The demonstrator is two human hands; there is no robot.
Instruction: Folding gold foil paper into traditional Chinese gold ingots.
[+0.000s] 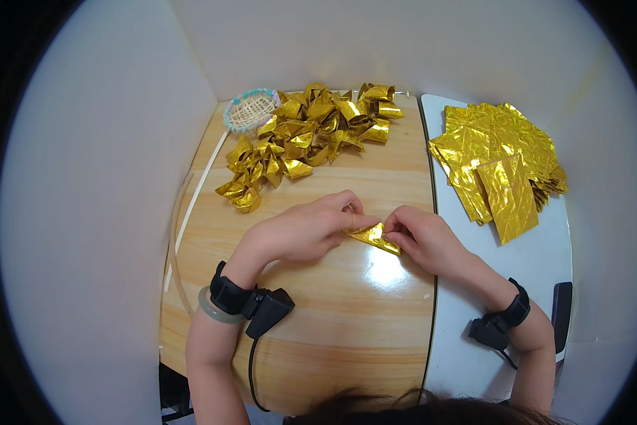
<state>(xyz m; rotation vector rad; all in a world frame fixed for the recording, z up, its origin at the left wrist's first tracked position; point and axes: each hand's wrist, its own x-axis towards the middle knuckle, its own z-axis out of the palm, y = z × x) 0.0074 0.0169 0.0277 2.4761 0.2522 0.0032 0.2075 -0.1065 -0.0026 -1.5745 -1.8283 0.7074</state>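
Note:
A folded piece of gold foil paper [376, 239] lies on the wooden tabletop between my hands, its lower edge slanting down to the right. My left hand [321, 225] rests at its left end, with the index finger stretched along its top and the other fingers curled. At the right end, my right hand [424, 239] pinches the paper between thumb and fingertips. Parts of the paper are hidden under the fingers of both hands.
Many folded gold foil pieces [311, 127] are heaped at the back. Beside them sits a small woven basket [253, 111] with a pastel rim. A stack of flat gold foil sheets [499, 152] lies on the white board [474, 312] at right. Pale walls [318, 42] enclose the table.

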